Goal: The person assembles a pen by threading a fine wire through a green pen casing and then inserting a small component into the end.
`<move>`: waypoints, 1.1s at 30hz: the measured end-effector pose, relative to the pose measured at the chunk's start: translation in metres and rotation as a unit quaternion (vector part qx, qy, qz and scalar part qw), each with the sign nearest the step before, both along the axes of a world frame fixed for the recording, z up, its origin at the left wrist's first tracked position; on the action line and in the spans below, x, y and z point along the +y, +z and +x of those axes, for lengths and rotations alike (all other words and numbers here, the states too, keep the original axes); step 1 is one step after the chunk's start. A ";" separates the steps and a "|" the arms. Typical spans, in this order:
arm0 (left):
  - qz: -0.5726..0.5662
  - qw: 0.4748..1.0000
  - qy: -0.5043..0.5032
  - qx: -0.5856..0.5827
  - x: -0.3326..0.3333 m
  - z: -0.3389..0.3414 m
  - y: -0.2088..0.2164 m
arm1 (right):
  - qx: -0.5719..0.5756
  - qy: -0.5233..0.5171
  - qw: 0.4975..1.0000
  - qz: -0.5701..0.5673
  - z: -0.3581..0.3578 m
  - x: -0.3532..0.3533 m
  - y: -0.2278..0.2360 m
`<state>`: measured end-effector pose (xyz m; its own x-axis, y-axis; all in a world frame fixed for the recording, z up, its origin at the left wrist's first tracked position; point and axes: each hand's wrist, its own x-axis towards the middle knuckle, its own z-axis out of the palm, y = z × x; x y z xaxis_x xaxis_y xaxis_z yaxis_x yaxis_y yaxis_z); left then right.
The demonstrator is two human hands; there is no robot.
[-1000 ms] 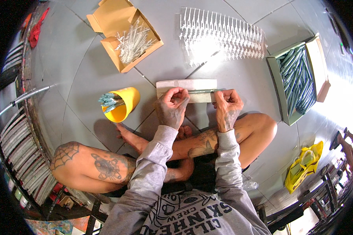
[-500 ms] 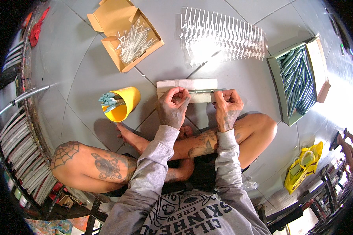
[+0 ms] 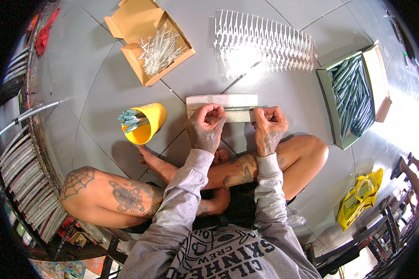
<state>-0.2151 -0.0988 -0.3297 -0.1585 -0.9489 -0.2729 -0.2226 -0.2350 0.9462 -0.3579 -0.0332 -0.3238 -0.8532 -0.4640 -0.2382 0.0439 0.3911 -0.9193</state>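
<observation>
Between my two hands a slim dark green pen (image 3: pixel 239 109) lies level, just over a folded strip of plain cardboard (image 3: pixel 221 99) on the floor. My left hand (image 3: pixel 205 128) pinches its left end with thumb and fingers. At the other end, my right hand (image 3: pixel 270 128) is closed in a similar pinch; its fingertips partly cover that end. A yellow cup (image 3: pixel 159 117), tilted in view, stands left of my left hand and holds several grey-green pens (image 3: pixel 132 120).
An open brown carton (image 3: pixel 137 23) of thin white sticks (image 3: pixel 158 51) lies far left. Clear plastic with rows of white pieces (image 3: pixel 265 42) lies far ahead. On the right are a green box (image 3: pixel 325 86) full of dark green pen barrels (image 3: pixel 351 95) and a yellow bag (image 3: pixel 361 197). My crossed legs frame the near side.
My right hand has shifted very slightly left, toward my left hand. Both hands keep their pinch on the pen, and the things around them stay where they were.
</observation>
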 end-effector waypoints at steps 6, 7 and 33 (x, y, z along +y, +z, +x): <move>-0.086 0.996 0.012 -0.032 -0.002 -0.002 -0.002 | 0.010 0.008 1.000 -0.008 0.001 -0.001 0.000; -0.092 0.995 0.009 -0.039 -0.003 -0.003 0.001 | 0.013 0.009 1.000 -0.010 0.000 -0.001 -0.002; -0.038 0.987 -0.096 -0.122 -0.027 0.006 0.036 | -0.009 -0.002 1.000 -0.017 0.000 0.004 -0.014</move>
<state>-0.2091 -0.1254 -0.2936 -0.2756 -0.9268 -0.2549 -0.4790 -0.0975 0.8724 -0.3582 -0.0295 -0.3378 -0.8503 -0.4694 -0.2382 0.0626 0.3591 -0.9312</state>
